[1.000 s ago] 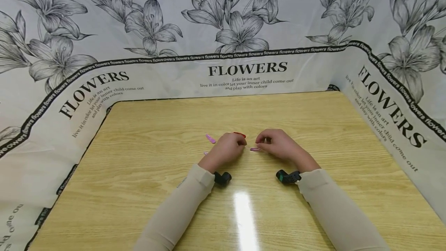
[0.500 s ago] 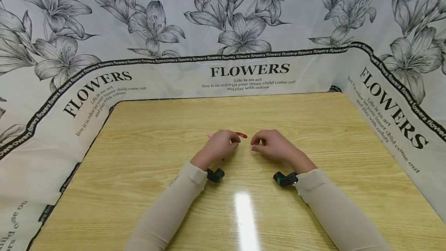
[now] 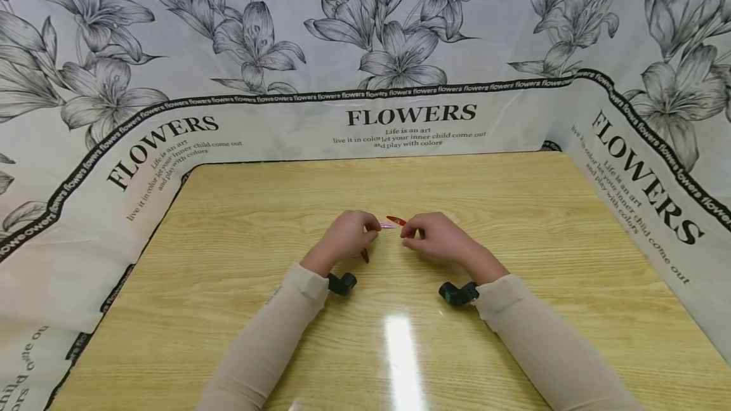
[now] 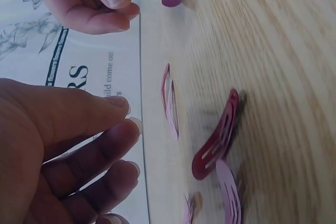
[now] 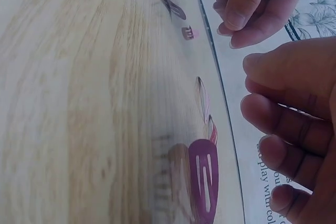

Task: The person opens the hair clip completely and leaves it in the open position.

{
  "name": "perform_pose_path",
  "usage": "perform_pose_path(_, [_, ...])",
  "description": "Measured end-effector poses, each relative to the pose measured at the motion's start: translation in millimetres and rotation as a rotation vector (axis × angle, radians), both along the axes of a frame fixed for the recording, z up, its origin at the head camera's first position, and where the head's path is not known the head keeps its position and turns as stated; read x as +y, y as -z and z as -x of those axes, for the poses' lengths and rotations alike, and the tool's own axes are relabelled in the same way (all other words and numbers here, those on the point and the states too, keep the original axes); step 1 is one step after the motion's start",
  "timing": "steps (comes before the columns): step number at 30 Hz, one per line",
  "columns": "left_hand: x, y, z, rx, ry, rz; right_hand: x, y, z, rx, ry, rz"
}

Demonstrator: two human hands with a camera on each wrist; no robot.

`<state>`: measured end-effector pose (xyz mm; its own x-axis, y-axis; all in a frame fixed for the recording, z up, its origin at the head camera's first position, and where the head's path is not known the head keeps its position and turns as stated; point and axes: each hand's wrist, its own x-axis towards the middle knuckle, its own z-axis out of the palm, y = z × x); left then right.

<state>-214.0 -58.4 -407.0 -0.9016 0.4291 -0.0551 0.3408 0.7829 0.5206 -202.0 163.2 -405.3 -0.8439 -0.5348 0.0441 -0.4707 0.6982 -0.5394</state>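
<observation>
In the head view my left hand (image 3: 348, 234) hovers over the table with loosely bent fingers, and nothing shows between them. Just past its fingertips lie a pink snap hair clip (image 3: 387, 226) and a red snap hair clip (image 3: 396, 220). Below that hand a dark red clip (image 4: 215, 140) rests on the wood, with a light pink clip (image 4: 230, 192) by its end. My right hand (image 3: 436, 236), its fingers bent and apart, appears to hold nothing. A purple clip (image 5: 205, 182) lies beneath it, seen in the right wrist view but covered in the head view.
The wooden table (image 3: 240, 208) is bordered at the back and sides by white floral cloth (image 3: 274, 132). Another pink clip (image 4: 187, 211) shows at the lower edge of the left wrist view. A black wrist camera (image 3: 459, 293) sits on the right wrist.
My left hand has moved left, uncovering the pink clip and the dark red clip while covering the pink ones at left. My right hand has shifted slightly left, and the purple clip is now hidden.
</observation>
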Motion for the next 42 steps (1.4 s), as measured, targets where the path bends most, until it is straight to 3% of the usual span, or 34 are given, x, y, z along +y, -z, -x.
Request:
perform_pose_path(11, [-13.0, -2.0, 0.1, -0.010, -0.029, -0.004, -14.2, 4.8, -0.1, 0.007, -0.046, -0.035])
perform_pose_path(30, [-32.5, 5.6, 1.4, -0.050, -0.090, -0.047, -30.0, 4.8, -5.8, 0.011, -0.032, -0.031])
perform_pose_path(42, [-38.1, 10.8, 4.8, -0.075, -0.065, -0.024, -41.3, 7.0, -8.1, 0.002, -0.026, -0.033])
